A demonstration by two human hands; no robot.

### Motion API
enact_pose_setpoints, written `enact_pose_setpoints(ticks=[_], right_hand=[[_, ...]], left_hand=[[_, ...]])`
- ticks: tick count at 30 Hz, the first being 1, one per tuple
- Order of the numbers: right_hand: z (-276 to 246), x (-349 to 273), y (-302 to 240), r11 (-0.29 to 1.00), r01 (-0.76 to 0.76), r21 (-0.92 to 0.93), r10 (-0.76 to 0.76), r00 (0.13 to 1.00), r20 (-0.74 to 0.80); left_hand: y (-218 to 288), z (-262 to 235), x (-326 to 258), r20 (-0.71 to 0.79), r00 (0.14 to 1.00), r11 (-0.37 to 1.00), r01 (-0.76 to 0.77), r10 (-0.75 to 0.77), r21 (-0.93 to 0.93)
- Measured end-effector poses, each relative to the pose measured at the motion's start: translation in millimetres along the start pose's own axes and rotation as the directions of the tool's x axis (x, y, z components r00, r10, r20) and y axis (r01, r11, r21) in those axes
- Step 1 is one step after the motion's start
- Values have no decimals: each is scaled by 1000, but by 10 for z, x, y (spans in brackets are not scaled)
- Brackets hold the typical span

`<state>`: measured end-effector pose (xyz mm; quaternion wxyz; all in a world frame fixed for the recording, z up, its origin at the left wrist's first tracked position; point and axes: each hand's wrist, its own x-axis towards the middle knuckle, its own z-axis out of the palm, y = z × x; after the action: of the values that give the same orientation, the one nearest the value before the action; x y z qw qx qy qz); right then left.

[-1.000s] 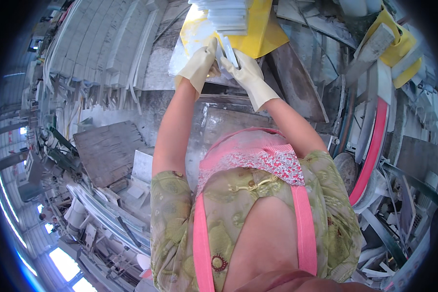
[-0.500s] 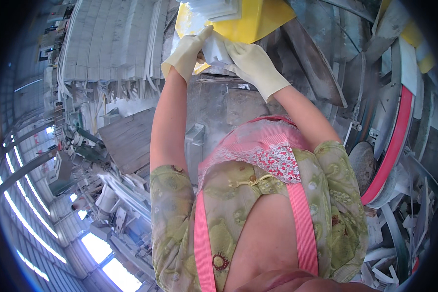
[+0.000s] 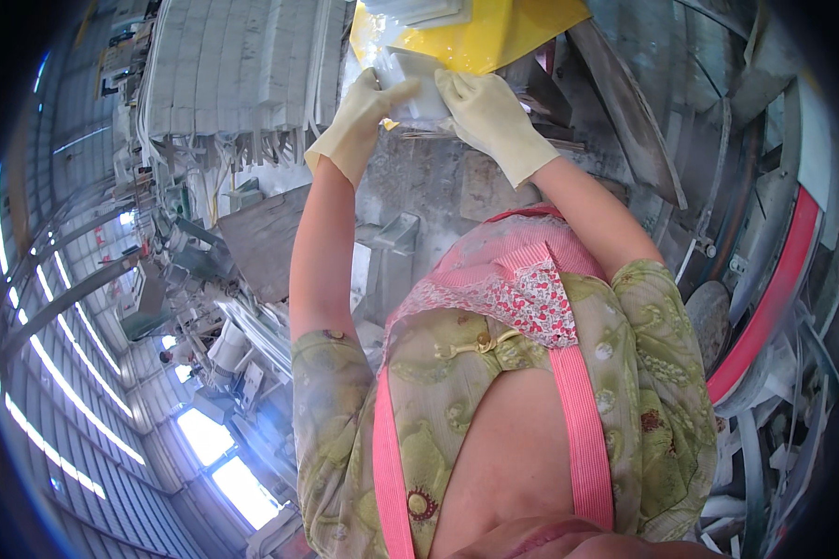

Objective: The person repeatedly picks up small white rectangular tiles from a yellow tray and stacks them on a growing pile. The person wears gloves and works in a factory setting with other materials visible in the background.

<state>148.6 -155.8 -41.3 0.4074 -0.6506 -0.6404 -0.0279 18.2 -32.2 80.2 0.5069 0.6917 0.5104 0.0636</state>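
Both my hands wear cream rubber gloves and reach out to the far side. Between them lies a whitish rectangular slab [image 3: 418, 82], flat and slightly blurred. My left hand [image 3: 365, 114] grips its left edge, thumb stretched across the near part. At the right edge my right hand [image 3: 487, 110] is closed, fingertips pressed to the slab. Just beyond is a wet, shiny yellow sheet [image 3: 494, 37], with more pale slabs [image 3: 419, 9] stacked on it. The undersides of the fingers are hidden.
Tall rows of stacked grey slabs [image 3: 238, 70] stand at the far left. A brown board [image 3: 266, 238] leans nearer me. To the right are a dark curved plate [image 3: 625, 112] and a machine with a red band [image 3: 774, 289]. Pale offcuts [image 3: 727, 508] lie at lower right.
The slab has gone from tilted in my hands to lying flatter near the yellow sheet. My left thumb has swung from pointing up to lying across it. The whole view has shifted slightly.
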Motion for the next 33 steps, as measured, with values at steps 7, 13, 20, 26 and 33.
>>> enact_pose_setpoints(ticks=[7,13,20,26,33], right_hand=[[-130,51,-2,1000,5,31,-6,999,44],[-189,107,34,997,-35,73,29,997,71],[-148,417,237,911,-150,385,26,951,307],[-73,728,475,716,-247,653,-148,860,488],[-14,674,433,769,-183,612,-141,886,442]], left_hand=[[87,39,-145,57,998,999,-36,35,30],[151,57,-225,75,996,998,-47,50,-37],[102,-12,-187,127,992,1000,-1,0,15],[115,25,-145,77,997,982,-9,-6,191],[291,172,-208,-72,996,940,82,-62,332]])
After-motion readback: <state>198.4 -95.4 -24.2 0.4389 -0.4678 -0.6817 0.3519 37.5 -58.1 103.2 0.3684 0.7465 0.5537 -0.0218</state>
